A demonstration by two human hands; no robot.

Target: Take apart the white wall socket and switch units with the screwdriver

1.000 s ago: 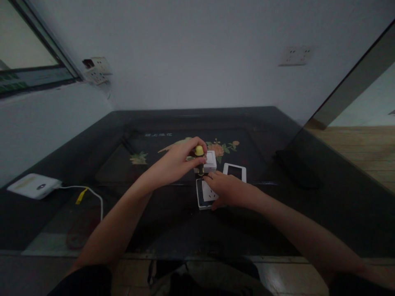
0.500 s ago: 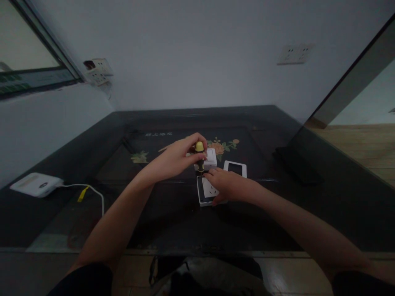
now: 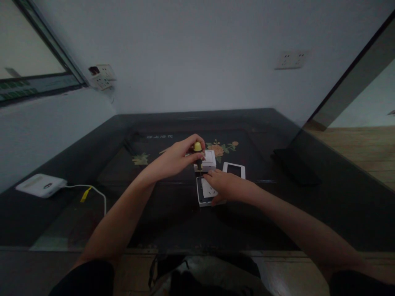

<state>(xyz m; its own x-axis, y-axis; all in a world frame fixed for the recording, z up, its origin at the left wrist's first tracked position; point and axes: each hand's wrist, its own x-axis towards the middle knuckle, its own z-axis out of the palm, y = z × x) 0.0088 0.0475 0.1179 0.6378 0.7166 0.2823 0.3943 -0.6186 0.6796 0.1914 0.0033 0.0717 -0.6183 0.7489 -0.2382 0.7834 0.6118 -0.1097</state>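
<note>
My left hand (image 3: 183,155) is closed around a screwdriver (image 3: 199,156) with a yellow-topped dark handle. The screwdriver stands nearly upright, its tip at the far left corner of a wall socket (image 3: 208,190) whose cover frame is off, baring a dark rim. Fingers of my right hand (image 3: 226,186) grip the socket from its right side, with fingertips close to the screwdriver's tip. Just behind sits a white switch box (image 3: 210,159), partly hidden by my left hand. A white cover frame (image 3: 242,169) lies to the right, partly covered by my right hand.
A white device (image 3: 41,185) with a cable (image 3: 98,192) and yellow tag lies at the left of the dark table (image 3: 166,222). On the right rests a black flat object (image 3: 294,166). Wall sockets (image 3: 291,59) are on the wall behind.
The view has shifted slightly. Both hands stay at the socket; the screwdriver remains upright at the same corner, with little visible movement.
</note>
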